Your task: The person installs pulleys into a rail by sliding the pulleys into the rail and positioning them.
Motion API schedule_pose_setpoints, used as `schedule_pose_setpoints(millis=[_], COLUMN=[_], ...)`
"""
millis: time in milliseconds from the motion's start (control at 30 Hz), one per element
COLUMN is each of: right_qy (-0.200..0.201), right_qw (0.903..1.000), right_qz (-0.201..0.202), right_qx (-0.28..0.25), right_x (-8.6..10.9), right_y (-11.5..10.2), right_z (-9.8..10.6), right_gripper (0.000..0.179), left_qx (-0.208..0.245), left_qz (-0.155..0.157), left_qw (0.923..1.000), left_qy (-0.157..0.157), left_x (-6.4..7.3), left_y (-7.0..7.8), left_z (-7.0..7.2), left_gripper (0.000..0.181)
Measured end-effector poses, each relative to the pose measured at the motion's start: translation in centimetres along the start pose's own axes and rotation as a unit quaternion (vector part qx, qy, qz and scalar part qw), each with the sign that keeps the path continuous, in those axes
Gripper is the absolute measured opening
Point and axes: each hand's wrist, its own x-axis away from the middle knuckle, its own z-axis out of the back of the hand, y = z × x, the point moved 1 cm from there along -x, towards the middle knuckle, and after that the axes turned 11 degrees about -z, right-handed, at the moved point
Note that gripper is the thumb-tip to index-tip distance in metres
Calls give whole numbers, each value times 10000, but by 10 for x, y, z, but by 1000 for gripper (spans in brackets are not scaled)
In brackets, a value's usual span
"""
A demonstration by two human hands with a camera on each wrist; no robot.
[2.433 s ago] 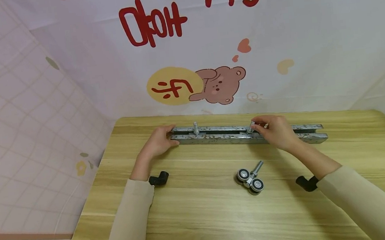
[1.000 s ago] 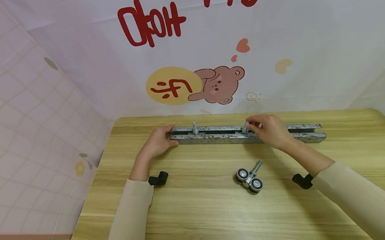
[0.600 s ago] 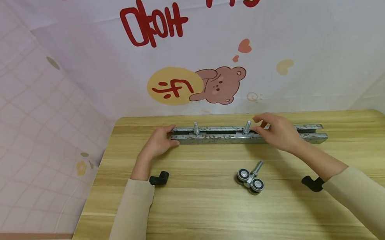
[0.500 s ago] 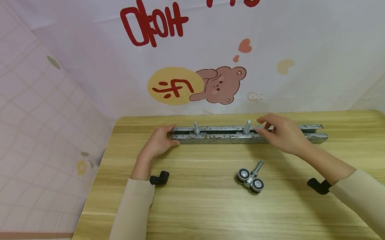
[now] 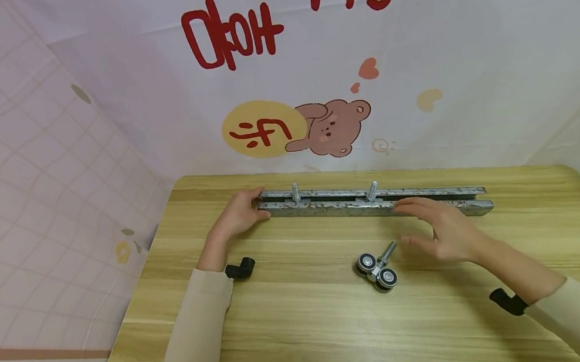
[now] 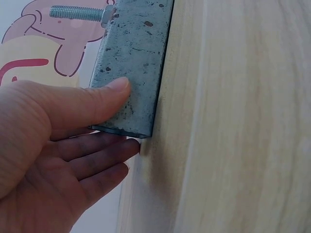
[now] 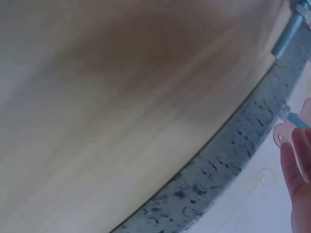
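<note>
A speckled grey metal track (image 5: 335,207) with an open slot along its top lies near the back of the table. My left hand (image 5: 237,213) holds its left end, thumb on the front face in the left wrist view, other fingers behind and past the end. Two threaded bolts rise from the slot, a left bolt (image 5: 295,192) and a tilted middle bolt (image 5: 372,191). My right hand (image 5: 446,232) is empty, thumb and fingers apart, in front of the track's right part. Left of its thumb lies a loose twin-wheel roller (image 5: 376,274) with a threaded bolt.
The wooden table (image 5: 306,332) reaches back to a white printed cloth (image 5: 466,38) with a bear and red lettering. A second cloth wall (image 5: 31,190) stands on the left. Black elbow-shaped pieces sit at both wrists, the left piece (image 5: 241,269) and the right piece (image 5: 508,302).
My right hand slid the middle bolt slightly left along the slot, let go of it, then moved right and toward the front near the loose roller. The left hand stayed on the track's end.
</note>
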Motion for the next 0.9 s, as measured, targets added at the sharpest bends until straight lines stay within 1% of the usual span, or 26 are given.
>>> schedule_pose_setpoints(millis=[200,367,467,533,667,767,900], right_qy=[-549,-1015,-1222,-1295,-1247,-1060,-788], right_qw=[9984,9943,9917,9908,9912,9932,9948], right_qz=[50,38,47,67,138,276,575], right_qx=[137,313,388,391,420,405,287], right_x=[12,19,21,21,20,18,15], right_y=[-1,-2,-4,-5,-6,-5,-3], right_z=[-11,-22,-28,-32,-36,-39,-41], right_gripper=[68,73,73,69,59,52,42], left_qx=[62,126,134,121,93,78,73], left_qz=[28,80,77,70,47,31,26], left_qw=[10000,9999,9999,9999,9999,10000,10000], left_qy=[22,25,23,26,21,10,12], left_x=[0,0,0,-1,-1,0,0], left_y=[1,0,-1,-1,-2,-2,-1], left_z=[0,-1,-1,-1,-1,-1,-1], left_gripper=[74,74,74,74,74,74,74])
